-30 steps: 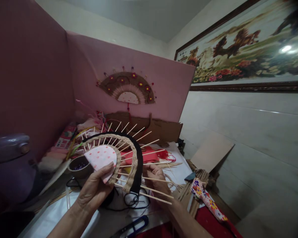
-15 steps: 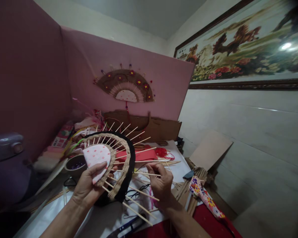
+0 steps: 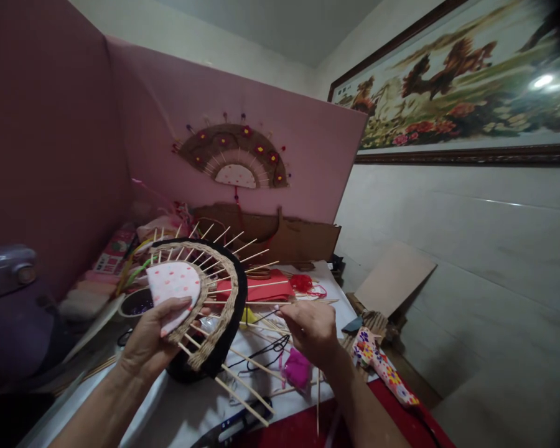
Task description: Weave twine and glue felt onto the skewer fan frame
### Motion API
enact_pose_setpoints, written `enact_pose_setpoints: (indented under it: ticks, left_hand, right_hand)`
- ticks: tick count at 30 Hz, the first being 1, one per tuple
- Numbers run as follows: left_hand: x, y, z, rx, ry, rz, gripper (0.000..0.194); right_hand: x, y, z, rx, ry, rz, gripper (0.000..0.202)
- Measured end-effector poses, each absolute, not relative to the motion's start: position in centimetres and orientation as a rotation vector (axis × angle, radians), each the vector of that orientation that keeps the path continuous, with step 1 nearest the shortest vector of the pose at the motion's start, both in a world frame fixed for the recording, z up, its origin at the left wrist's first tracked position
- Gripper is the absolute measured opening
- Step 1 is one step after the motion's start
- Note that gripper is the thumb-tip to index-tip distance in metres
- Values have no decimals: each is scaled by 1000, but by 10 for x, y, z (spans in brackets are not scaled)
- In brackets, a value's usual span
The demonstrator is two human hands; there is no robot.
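A half-round woven fan frame (image 3: 236, 292) of thin wooden sticks, with a tan braided band and a black outer band, is held up at the centre-left. My left hand (image 3: 156, 333) is closed on its white, pink-dotted half-disc (image 3: 175, 286), thumb in front and fingers partly hidden behind. To the right of the fan, my right hand (image 3: 312, 330) is closed in a pinch on a strand of black yarn (image 3: 264, 317), which runs taut toward the black band. Stick tips fan out between the two hands. More black yarn (image 3: 270, 351) lies loose below.
A finished fan (image 3: 236, 149) hangs on the pink board. Red paper (image 3: 256, 286), red yarn (image 3: 302, 283) and a magenta packet (image 3: 297, 368) lie on the table. Dark scissors (image 3: 233, 429) rest at the front; a flower-patterned glue-gun-like tool (image 3: 385, 367) at right. A bowl (image 3: 137, 303) stands left.
My right hand has moved slightly right, off the fan's sticks, drawing the black yarn out. The fan and left hand have shifted slightly left. The magenta packet has come into fuller view.
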State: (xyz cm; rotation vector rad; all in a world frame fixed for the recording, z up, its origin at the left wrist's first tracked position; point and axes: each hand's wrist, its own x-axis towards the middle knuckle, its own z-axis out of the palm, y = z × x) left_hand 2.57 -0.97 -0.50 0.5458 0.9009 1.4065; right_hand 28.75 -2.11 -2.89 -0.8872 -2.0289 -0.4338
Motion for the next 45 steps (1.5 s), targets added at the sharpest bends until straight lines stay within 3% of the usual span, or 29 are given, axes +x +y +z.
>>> enact_pose_setpoints:
  ticks: [7,16,21,31,45]
  left_hand:
    - [30,-5,-18,531,906,1333,11]
    - [62,-22,-32,636,808,1218,14]
    - [61,-23,-23,594,747,1402,24]
    - [46,-16,-9,544,776,1599,23]
    - [40,-12,-13,542,752,1661,25]
  right_hand:
    - [287,-40,-4,-1009,-2145,-135,13]
    - [271,-61,10,-1101,-2145,-278,18]
    - [256,-71,6,-1059,-2204,-258,18]
    - [248,-57,-15,-1148,-2059,78,13]
    - [264,-43,-16,-1361,-1946,-311,27]
